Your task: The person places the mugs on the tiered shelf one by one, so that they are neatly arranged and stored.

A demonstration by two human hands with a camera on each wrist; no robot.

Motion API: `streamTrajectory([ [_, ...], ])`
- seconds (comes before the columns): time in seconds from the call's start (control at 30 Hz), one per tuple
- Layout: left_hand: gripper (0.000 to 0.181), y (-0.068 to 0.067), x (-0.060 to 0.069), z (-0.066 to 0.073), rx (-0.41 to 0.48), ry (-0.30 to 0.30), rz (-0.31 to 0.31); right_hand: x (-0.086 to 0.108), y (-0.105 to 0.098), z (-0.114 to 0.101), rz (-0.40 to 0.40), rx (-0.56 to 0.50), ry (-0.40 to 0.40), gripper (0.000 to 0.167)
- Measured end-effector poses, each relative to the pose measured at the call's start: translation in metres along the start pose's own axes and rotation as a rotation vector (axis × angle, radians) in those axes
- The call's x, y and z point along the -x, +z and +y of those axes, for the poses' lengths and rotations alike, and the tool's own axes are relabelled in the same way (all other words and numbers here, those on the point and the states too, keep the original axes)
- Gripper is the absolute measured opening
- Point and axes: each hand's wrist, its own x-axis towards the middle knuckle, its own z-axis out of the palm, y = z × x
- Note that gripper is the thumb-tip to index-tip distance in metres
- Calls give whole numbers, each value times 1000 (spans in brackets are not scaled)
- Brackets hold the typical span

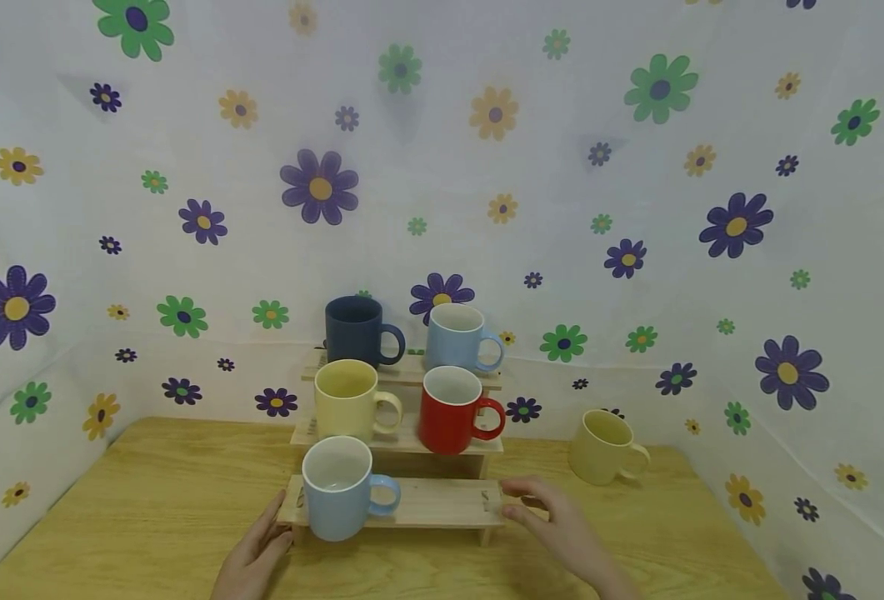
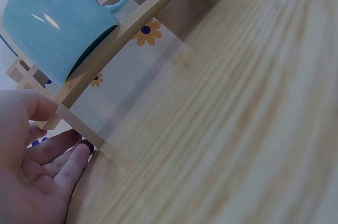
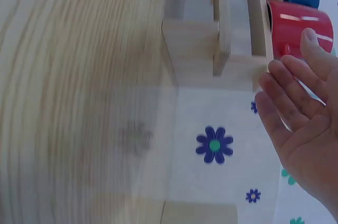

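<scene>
A stepped wooden rack (image 1: 442, 500) with three tiers stands on the wooden table. At the left end of its lowest shelf, my left hand (image 1: 256, 554) touches the board end and the leg with its fingertips. Beside the right end is my right hand (image 1: 561, 525), thumb spread from the fingers and nothing held. A light blue mug (image 1: 337, 504) stands at the left of the lowest shelf. On the middle shelf are a pale yellow mug (image 1: 344, 408) and a red mug (image 1: 445, 421). The top shelf bears a dark blue mug (image 1: 353, 333) and another light blue mug (image 1: 452, 337).
Another yellow mug (image 1: 599, 454) stands on the table (image 1: 149, 508), right of the rack near the back. A white cloth (image 1: 442, 242) printed with flowers hangs behind and along both sides. All the mug handles point right.
</scene>
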Motion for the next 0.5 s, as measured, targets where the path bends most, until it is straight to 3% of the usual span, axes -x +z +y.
streamTrajectory([
  [0.23,62,0,-1,-2,13,3,-7,5,-29,18,94,288,107,37],
  [0.5,63,0,0,-3,31,2,-2,-1,-66,46,265,512,-5,55],
])
